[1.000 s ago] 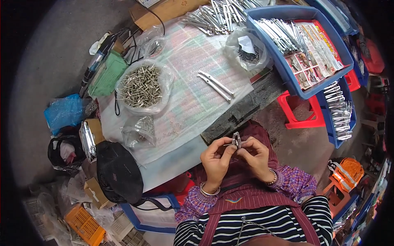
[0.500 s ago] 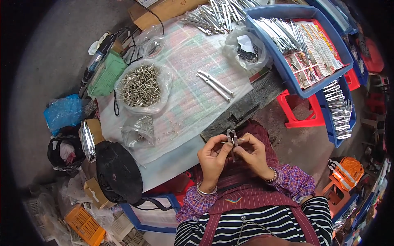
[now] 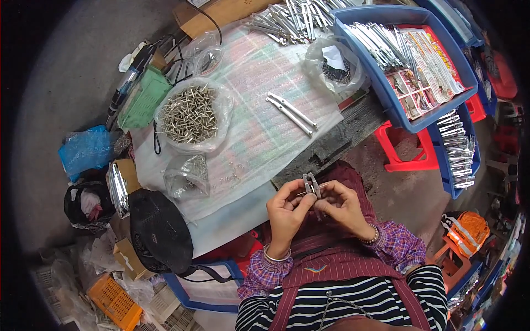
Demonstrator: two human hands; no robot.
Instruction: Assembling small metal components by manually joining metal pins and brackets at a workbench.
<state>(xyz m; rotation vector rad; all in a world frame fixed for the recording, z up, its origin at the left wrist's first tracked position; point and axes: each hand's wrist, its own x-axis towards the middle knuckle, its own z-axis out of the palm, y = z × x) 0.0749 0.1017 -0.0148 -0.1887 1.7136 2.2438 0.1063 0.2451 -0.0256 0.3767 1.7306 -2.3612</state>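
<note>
Just past the table's near edge, over the apron, I hold a small metal part with two upright grey jaws (image 3: 311, 185) between both hands. My left hand (image 3: 284, 214) pinches it from the left with thumb and forefinger. From the other side, my right hand (image 3: 345, 211) grips it with thumb and fingers. A thin pin shows near the left fingertips; the fingers hide the part's lower end. Beyond the hands, two silver bars (image 3: 292, 115) with holes at one end lie side by side on the table (image 3: 251, 124).
A plastic bag of metal pins (image 3: 190, 115) stands at left, with a smaller bag of little parts (image 3: 186, 176) nearer me. A blue tray of silver bars (image 3: 406, 122) is far right, above a red stool (image 3: 408, 164). A black cap (image 3: 160, 230) lies at the near left.
The metal part has tilted, and its two jaws now stand a little farther apart. The thin pin shows less, and both hands stay almost in place.
</note>
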